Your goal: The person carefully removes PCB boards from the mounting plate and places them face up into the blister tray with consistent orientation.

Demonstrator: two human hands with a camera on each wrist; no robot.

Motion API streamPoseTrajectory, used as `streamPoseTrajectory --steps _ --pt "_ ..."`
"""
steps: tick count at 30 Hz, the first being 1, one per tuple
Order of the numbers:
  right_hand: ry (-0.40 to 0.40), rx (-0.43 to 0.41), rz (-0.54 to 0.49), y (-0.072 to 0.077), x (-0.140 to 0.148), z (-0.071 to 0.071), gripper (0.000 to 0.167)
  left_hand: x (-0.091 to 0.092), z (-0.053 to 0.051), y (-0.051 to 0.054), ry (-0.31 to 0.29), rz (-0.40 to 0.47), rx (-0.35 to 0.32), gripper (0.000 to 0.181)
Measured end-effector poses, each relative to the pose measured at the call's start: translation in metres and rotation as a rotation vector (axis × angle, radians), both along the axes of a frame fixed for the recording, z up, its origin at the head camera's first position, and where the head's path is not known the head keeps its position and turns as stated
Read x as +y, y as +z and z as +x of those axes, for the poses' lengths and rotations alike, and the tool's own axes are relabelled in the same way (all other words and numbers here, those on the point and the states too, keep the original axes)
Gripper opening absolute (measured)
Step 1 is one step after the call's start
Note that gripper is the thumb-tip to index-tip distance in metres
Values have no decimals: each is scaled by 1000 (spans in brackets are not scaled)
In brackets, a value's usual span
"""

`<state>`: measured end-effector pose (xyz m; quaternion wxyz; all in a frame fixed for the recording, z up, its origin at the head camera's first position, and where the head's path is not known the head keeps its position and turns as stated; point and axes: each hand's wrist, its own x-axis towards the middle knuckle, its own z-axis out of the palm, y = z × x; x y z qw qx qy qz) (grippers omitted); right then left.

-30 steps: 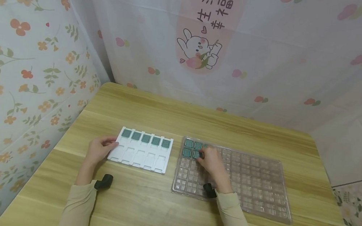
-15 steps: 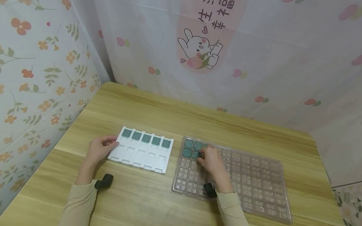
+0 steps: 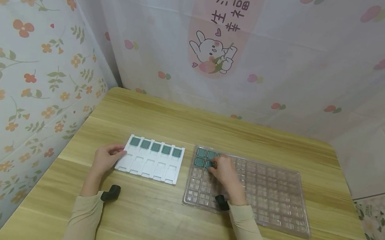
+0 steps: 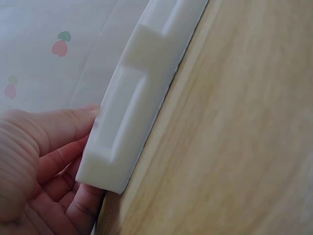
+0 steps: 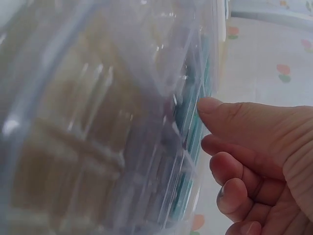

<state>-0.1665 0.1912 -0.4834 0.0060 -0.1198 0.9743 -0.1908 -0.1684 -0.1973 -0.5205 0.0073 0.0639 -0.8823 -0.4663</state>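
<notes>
My left hand [image 3: 104, 160] grips the left edge of a white plastic tray [image 3: 146, 164]. The left wrist view shows the thumb on the top face of the white tray [image 4: 124, 117] and curled fingers at its underside. Several green chips [image 3: 155, 147] lie along the tray's far row; the near-row slots hold none. My right hand [image 3: 225, 172] is over the far left corner of a clear compartment tray [image 3: 261, 196]. Its thumb and index finger pinch a green chip [image 3: 208, 163] in the second row, partly hidden by the fingertips. Other green chips [image 3: 200, 152] sit beside it.
The wooden table [image 3: 148, 220] carries both trays, with a strip of bare wood between them. A black wrist camera [image 3: 111, 193] sits at the left cuff, another [image 3: 221, 202] at the right. Printed curtains [image 3: 152, 31] hang behind and to the left.
Both hands and trays stay almost where they were. Only the right hand and wrist shift very slightly, with the fingers staying at the same chip.
</notes>
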Motion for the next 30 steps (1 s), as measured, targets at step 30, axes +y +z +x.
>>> streamPoseTrajectory --steps 30 --pt "99 -3 -129 12 -64 -24 25 -1 0 -1 1 5 6 28"
